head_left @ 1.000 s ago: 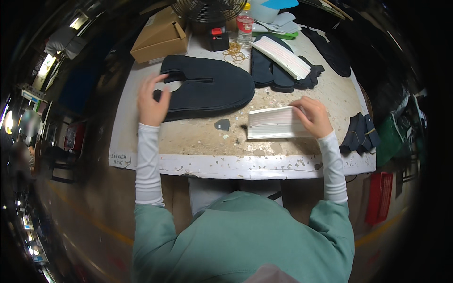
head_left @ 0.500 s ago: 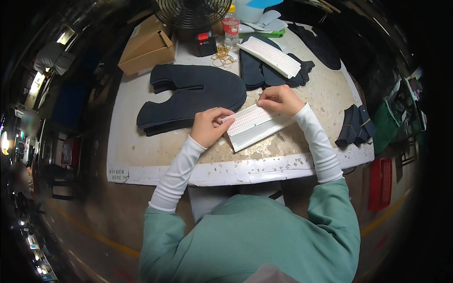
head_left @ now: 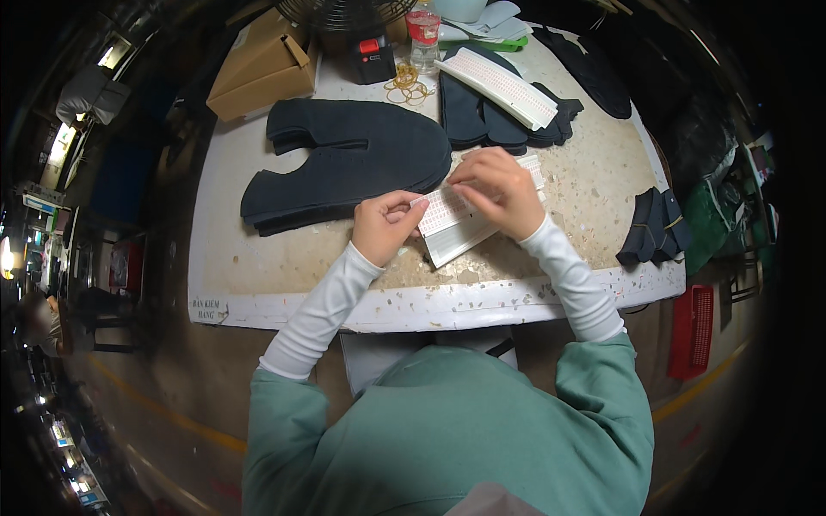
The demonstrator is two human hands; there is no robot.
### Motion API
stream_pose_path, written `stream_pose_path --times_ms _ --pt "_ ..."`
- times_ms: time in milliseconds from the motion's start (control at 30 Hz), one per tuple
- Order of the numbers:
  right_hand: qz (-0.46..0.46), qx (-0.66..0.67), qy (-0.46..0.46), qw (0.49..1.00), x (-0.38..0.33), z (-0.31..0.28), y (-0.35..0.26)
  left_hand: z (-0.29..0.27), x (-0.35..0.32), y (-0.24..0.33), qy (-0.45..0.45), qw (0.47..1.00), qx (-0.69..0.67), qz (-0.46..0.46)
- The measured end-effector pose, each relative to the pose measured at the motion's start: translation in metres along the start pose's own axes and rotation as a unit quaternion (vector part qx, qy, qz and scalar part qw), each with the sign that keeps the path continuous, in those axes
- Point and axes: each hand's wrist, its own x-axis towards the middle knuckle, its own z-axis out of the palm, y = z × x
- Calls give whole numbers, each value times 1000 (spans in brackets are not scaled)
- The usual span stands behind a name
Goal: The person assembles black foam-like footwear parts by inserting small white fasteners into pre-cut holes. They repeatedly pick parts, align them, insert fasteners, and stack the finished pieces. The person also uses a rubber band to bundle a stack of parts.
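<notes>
A white label sheet [head_left: 446, 212] with rows of small reddish print lies at a slant over a plain white strip [head_left: 460, 243] on the table. My left hand [head_left: 385, 225] pinches the sheet's left end between thumb and fingers. Over the sheet's middle, the fingers of my right hand [head_left: 502, 191] are drawn together in a pinch near its upper edge; whatever is in them is too small to make out. Just beyond my left hand lies a stack of dark shoe-upper pieces [head_left: 361, 159], U-shaped with a slit.
Behind the hands, a second label stack [head_left: 499, 89] rests on more dark cut pieces [head_left: 469, 116]. Banded dark pieces [head_left: 654, 228] sit at the right edge. Farther back are a cardboard box [head_left: 262, 69], rubber bands [head_left: 407, 84], a water bottle [head_left: 423, 39] and a fan [head_left: 344, 12].
My right hand has left the sheet's right part and come left over its middle, its fingers now bunched closer to my left hand. The left hand keeps its pinch on the sheet.
</notes>
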Motion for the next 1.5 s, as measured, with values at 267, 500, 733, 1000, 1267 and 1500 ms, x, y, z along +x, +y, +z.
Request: stream_pose_path --times_ms 267,500,733,1000,1267,1500 --pt "-4 -9 20 1000 -7 17 -8 2 -1 -5 -23 996 -83 -3" --pt "-35 -36 21 999 -6 18 -10 1 0 -9 -22 997 -73 -12" --pt "-8 25 44 999 -8 19 -14 3 1 -15 -43 996 -80 -14" --pt "-18 13 24 999 -10 22 -23 3 2 -16 -48 996 -74 -20" --pt "88 128 -11 988 -9 17 -19 2 0 -14 -30 999 -41 -19" --pt "-9 87 22 996 -14 33 -21 3 1 -18 -43 997 -63 -17"
